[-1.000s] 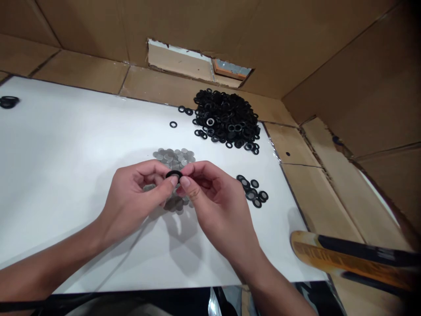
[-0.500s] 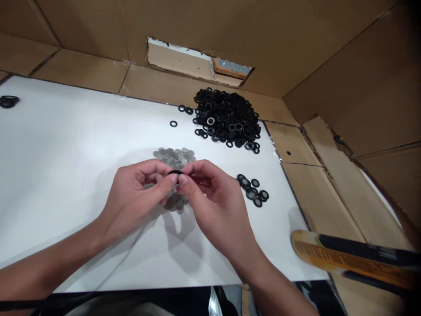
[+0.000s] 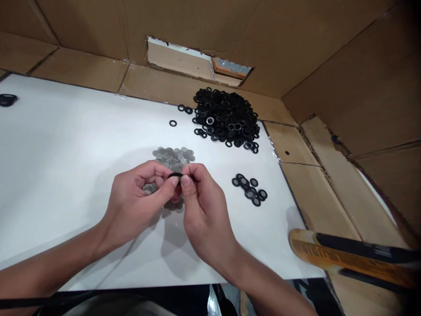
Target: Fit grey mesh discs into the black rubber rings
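Note:
My left hand (image 3: pixel 138 197) and my right hand (image 3: pixel 200 206) meet over the white sheet (image 3: pixel 66 153). Both pinch one small black ring (image 3: pixel 175 175) between thumbs and fingertips, seen edge-on. Right under and behind the hands lies a heap of small grey metal discs (image 3: pixel 174 156), partly hidden by my fingers. A large pile of black rings (image 3: pixel 225 116) sits at the far right of the sheet. A small group of black rings with grey centres (image 3: pixel 250 189) lies just right of my right hand.
Cardboard walls (image 3: pixel 345 66) enclose the work area, with a cut-out opening (image 3: pixel 197 61) at the back. A lone black ring (image 3: pixel 173 123) lies left of the pile. A dark object (image 3: pixel 7 99) sits at the far left edge. An orange and black tool (image 3: pixel 348 259) lies at lower right.
My right hand has swung left and turned more upright, its fingers closing tighter on the ring. The ring now shows edge-on. My left hand has barely moved.

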### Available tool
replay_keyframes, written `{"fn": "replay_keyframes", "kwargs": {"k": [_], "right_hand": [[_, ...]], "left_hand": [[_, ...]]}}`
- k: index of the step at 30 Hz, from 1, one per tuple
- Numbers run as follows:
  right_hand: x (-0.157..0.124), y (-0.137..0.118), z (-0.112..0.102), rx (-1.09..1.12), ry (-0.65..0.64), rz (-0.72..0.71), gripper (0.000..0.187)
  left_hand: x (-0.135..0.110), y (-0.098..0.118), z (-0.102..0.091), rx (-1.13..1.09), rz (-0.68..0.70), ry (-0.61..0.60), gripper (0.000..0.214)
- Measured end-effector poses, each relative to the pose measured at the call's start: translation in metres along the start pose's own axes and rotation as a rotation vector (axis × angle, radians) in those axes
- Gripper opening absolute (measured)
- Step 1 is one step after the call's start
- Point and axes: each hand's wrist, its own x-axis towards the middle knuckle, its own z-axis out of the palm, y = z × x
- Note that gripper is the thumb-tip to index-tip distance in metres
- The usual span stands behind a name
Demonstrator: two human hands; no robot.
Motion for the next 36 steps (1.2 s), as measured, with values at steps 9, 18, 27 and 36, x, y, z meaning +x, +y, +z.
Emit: {"fn": "replay_keyframes", "kwargs": {"k": [9,18,27,36], "right_hand": [[0.006,-0.010,-0.007,0.229,0.029,0.095,0.011],[0.012,-0.008,-0.012,0.224,0.070,0.164,0.008],[0.015,-0.004,-0.015,0.259,0.051,0.163,0.010],[0.014,-0.003,-0.017,0.292,-0.020,0.134,0.008]], "left_hand": [[0.001,0.005,0.000,-0.124,-0.013,0.055,0.019],[0.005,0.001,-0.003,-0.090,-0.024,0.051,0.029],[0.006,-0.002,-0.005,-0.239,-0.062,-0.034,0.035],[0.008,-0.004,-0.005,-0.320,-0.086,-0.087,0.042]]}}
